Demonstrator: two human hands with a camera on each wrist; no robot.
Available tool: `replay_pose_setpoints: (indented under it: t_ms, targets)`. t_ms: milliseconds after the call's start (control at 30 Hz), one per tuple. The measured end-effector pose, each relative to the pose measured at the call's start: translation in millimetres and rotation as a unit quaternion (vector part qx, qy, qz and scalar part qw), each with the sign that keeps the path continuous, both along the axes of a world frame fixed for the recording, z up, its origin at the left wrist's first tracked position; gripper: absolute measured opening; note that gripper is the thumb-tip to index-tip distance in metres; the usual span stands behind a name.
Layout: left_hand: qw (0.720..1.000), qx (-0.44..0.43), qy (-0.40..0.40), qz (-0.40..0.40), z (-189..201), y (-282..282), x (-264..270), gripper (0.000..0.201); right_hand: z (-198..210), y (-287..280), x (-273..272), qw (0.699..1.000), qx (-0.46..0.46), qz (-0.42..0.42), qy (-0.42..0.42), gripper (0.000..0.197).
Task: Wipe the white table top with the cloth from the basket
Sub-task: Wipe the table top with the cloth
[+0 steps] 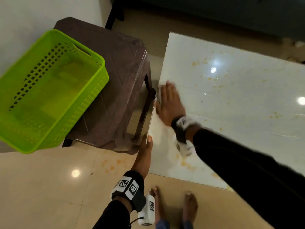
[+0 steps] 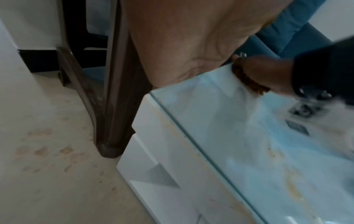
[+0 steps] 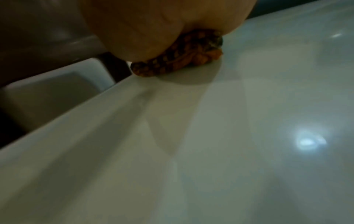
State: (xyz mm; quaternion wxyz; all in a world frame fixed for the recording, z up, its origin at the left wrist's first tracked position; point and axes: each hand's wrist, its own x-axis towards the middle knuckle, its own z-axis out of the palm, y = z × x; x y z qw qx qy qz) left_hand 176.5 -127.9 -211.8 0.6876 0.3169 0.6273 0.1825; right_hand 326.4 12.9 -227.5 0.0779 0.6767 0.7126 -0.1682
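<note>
The white glossy table top (image 1: 239, 100) carries yellow-orange smears. My right hand (image 1: 168, 100) lies flat near the table's left edge, fingers straight, pressing an orange-brown checked cloth (image 3: 178, 59) under the palm. The head view hides most of the cloth beneath the hand; in the left wrist view the cloth (image 2: 247, 80) peeks out below the fingers. My left hand (image 1: 145, 151) rests on the table's left edge near the front corner, thumb on top, straight fingers along the side. The green plastic basket (image 1: 49, 90) at the left stands empty.
The basket sits on a brown plastic stool (image 1: 125, 76) that stands close against the table's left side. A dark sofa (image 1: 214, 12) runs along the back. The beige tiled floor (image 1: 49, 187) has orange stains, and my bare feet (image 1: 189, 207) stand at the table's front.
</note>
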Motion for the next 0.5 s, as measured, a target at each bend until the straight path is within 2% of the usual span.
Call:
replay_pose_setpoints:
  t_ms: [67, 133, 200, 300, 367, 400, 433, 500]
  targets:
    - [1.000, -0.001, -0.007, 0.008, -3.9, -4.6, 0.6, 0.068, 4.0, 63.4, 21.6, 0.999, -0.002, -0.044, -0.019, 0.077]
    - [1.000, -0.004, 0.001, -0.005, -7.3, -6.3, 0.9, 0.064, 1.8, 66.5, 37.5, 0.999, 0.008, -0.043, -0.026, 0.078]
    - [1.000, 0.002, 0.020, 0.009, -11.2, -4.7, 1.3, 0.063, -4.6, 17.6, 32.9, 1.000, 0.022, -0.009, 0.000, 0.077]
    - [0.998, -0.016, 0.049, 0.037, -12.5, 0.5, 4.1, 0.061, -0.8, -121.4, 15.9, 0.997, 0.052, 0.028, 0.045, 0.073]
    - [0.997, 0.010, 0.071, 0.034, -16.7, 3.1, 4.0, 0.058, -0.9, -213.0, -0.7, 0.996, 0.042, 0.080, 0.026, 0.075]
    - [0.996, 0.025, 0.080, 0.029, -21.1, 2.0, 5.0, 0.056, -2.1, -239.7, -1.8, 0.994, 0.042, 0.095, 0.017, 0.077]
    - [0.995, 0.031, 0.092, 0.015, -27.1, 0.9, 4.0, 0.055, -5.0, -244.9, 0.7, 0.993, 0.032, 0.109, 0.024, 0.078]
    - [0.990, 0.043, 0.128, -0.028, -33.6, -3.6, 2.9, 0.059, -8.4, -220.2, 13.1, 0.991, 0.014, 0.125, 0.040, 0.074]
